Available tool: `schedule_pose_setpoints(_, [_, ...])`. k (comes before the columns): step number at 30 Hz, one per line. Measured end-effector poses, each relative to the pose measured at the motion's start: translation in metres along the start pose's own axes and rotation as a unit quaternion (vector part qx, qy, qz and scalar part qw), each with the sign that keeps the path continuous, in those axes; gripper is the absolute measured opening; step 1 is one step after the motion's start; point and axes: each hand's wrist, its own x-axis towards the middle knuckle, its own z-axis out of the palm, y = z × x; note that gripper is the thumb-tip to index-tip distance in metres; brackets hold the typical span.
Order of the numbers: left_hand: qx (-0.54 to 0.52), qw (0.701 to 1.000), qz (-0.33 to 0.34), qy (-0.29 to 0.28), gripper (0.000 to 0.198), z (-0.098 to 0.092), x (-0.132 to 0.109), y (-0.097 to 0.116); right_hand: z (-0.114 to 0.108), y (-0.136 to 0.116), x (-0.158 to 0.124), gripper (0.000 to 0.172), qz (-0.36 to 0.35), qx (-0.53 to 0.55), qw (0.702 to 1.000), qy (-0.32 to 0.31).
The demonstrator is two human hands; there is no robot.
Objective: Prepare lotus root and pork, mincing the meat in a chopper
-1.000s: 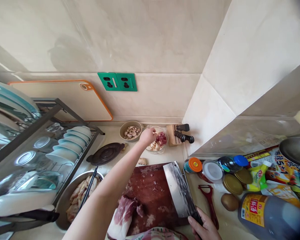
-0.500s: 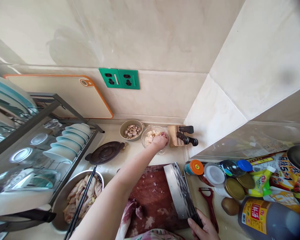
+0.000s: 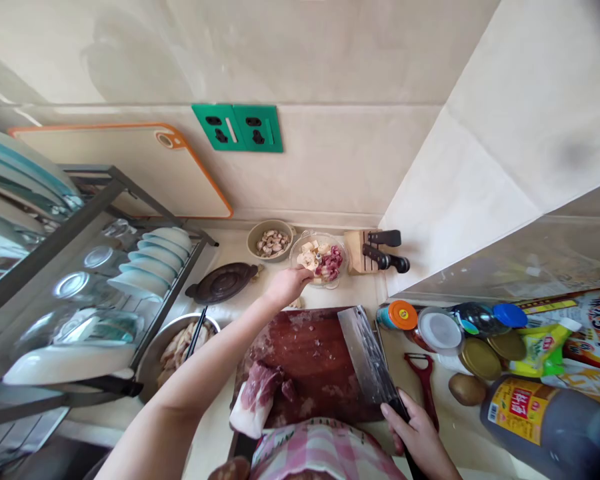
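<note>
My left hand (image 3: pixel 291 285) reaches to the near-left rim of a clear glass bowl (image 3: pixel 343 248), its fingertips pinched together against the pale cubed pieces (image 3: pixel 307 255). Whether anything is between those fingers I cannot make out. Pink diced meat (image 3: pixel 331 263) lies on the bowl's right side. Wrapped around the black handle of a cleaver (image 3: pixel 363 353) is my right hand (image 3: pixel 415 427); the wide blade rests on the right part of a reddish-brown cutting board (image 3: pixel 305 353). A chunk of raw meat with white fat (image 3: pixel 260 393) sits at the board's lower left, beside a small cut piece.
A strainer bowl of sliced mushrooms (image 3: pixel 273 241) and a knife block (image 3: pixel 363 253) flank the glass bowl. At left stand a dish rack (image 3: pixel 180 240), a dark lid (image 3: pixel 223 281) and a metal bowl of raw chicken (image 3: pixel 180 347). Right: a red peeler (image 3: pixel 425 387), jars, a large bottle (image 3: pixel 540 413).
My left hand has moved left from inside the glass bowl to its near rim, uncovering the pink diced meat. My right hand keeps its grip on the cleaver. The camera view has shifted slightly.
</note>
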Motion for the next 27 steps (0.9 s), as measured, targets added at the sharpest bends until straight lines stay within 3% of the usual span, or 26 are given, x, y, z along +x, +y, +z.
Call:
schedule_pose_setpoints(2, [-0.077,0.997,0.003,-0.001,0.026,0.014,-0.039,-0.005,-0.003,0.002,-0.001,0.047,-0.001,-0.025,1.000,-0.002])
schedule_pose_setpoints(4, [-0.121,0.990,0.014,-0.064,0.022,0.029,-0.078,-0.007,-0.005,0.007,-0.001,0.046,0.002,-0.053,0.999,-0.003])
schedule_pose_setpoints(7, [-0.128,0.973,0.047,-0.186,0.032,0.052,-0.128,-0.005,-0.005,0.014,-0.001,0.049,-0.003,-0.121,0.993,0.001])
schedule_pose_setpoints(10, [-0.088,0.968,0.064,-0.228,0.028,0.076,-0.157,-0.002,-0.002,0.015,-0.002,0.052,-0.021,-0.189,0.982,0.017])
schedule_pose_setpoints(13, [-0.058,0.976,0.061,-0.203,0.014,0.093,-0.164,0.000,0.001,0.011,-0.002,0.051,-0.045,-0.221,0.974,0.011])
schedule_pose_setpoints(16, [-0.109,0.981,0.034,-0.155,0.013,0.101,-0.155,0.008,0.001,0.007,-0.003,0.050,-0.073,-0.235,0.969,0.009])
schedule_pose_setpoints(20, [-0.102,0.983,-0.121,-0.090,0.029,0.108,-0.141,0.020,0.002,-0.001,-0.006,0.041,-0.142,-0.264,0.954,0.004])
schedule_pose_setpoints(22, [-0.049,0.986,-0.152,-0.046,0.029,0.115,-0.142,0.023,0.006,-0.009,-0.008,0.035,-0.193,-0.289,0.938,-0.012])
schedule_pose_setpoints(27, [-0.066,0.997,-0.026,0.017,0.014,0.129,-0.159,0.020,0.019,-0.022,-0.014,0.031,-0.270,-0.385,0.881,-0.055])
